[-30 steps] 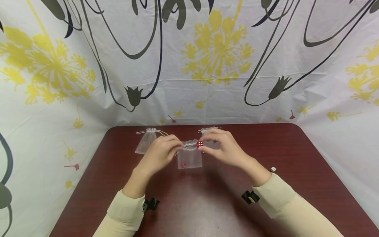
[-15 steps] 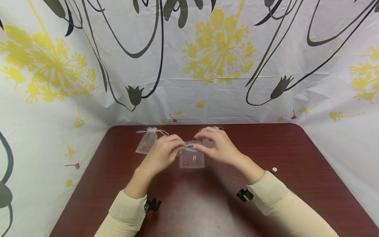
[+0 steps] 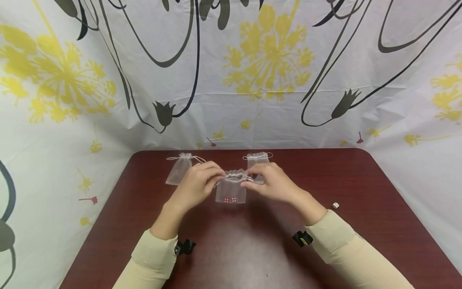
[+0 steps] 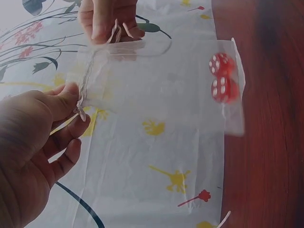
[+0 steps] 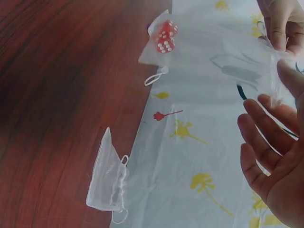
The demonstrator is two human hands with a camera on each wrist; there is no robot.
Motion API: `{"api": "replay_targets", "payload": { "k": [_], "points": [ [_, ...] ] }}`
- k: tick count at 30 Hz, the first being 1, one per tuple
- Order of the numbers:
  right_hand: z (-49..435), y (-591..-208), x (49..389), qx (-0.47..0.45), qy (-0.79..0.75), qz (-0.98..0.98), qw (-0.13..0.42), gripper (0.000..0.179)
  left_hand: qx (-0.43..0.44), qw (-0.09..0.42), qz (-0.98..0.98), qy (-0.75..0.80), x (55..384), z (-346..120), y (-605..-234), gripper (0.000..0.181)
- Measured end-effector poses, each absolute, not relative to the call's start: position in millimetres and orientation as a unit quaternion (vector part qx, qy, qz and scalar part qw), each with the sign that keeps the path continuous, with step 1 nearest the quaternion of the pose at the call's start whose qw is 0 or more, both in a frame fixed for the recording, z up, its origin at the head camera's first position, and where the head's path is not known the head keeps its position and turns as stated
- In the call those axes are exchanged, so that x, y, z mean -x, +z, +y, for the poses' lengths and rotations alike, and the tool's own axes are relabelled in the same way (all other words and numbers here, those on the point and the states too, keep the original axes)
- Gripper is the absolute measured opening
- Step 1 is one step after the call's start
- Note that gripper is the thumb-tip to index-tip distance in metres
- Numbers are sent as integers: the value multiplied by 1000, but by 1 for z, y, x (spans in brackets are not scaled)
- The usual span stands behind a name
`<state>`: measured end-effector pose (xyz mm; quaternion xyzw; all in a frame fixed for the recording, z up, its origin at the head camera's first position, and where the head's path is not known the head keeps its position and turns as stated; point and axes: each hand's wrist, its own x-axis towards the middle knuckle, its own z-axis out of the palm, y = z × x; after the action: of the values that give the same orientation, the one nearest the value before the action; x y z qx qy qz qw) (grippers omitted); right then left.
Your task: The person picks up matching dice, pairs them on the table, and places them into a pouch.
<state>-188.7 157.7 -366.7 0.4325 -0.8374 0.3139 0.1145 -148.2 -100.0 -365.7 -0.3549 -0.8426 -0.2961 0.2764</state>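
A sheer white drawstring pouch [image 3: 231,188] hangs between my hands, mouth up and gathered. Low inside it, two red dice with white pips sit side by side, the left die [image 3: 226,199] and the right die [image 3: 235,200]. My left hand [image 3: 197,181] pinches the pouch's left edge at the neck between thumb and fingers. At the opposite edge, my right hand [image 3: 272,182] holds the neck by the cord, its thumb in front. The left wrist view shows both dice [image 4: 223,89] through the mesh and the thumb of my left hand [image 4: 31,128] pressing the cord.
Behind my left hand lies another sheer pouch [image 3: 179,171], partly covered. A third pouch [image 3: 257,159] lies behind my right hand. One white die [image 3: 335,205] rests on the dark red table [image 3: 238,253], right of my right forearm. A patterned sheet [image 3: 216,80] hangs behind the table.
The red die that my right fingers held one second ago has gone into the pouch beside the first. My right hand now grips the pouch's neck.
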Motion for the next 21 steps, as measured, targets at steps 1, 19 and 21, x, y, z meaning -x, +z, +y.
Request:
{"api": "replay_targets", "payload": {
  "k": [1, 19, 21],
  "points": [
    [158, -366, 189, -432, 307, -840, 115, 20, 355, 276, -842, -298, 148, -100, -366, 5],
    [155, -362, 191, -442, 343, -810, 178, 7, 252, 175, -893, -330, 146, -101, -370, 56],
    [155, -361, 192, -446, 345, -805, 188, 4, 226, 144, -912, -311, 147, -102, -372, 63]
  ]
}}
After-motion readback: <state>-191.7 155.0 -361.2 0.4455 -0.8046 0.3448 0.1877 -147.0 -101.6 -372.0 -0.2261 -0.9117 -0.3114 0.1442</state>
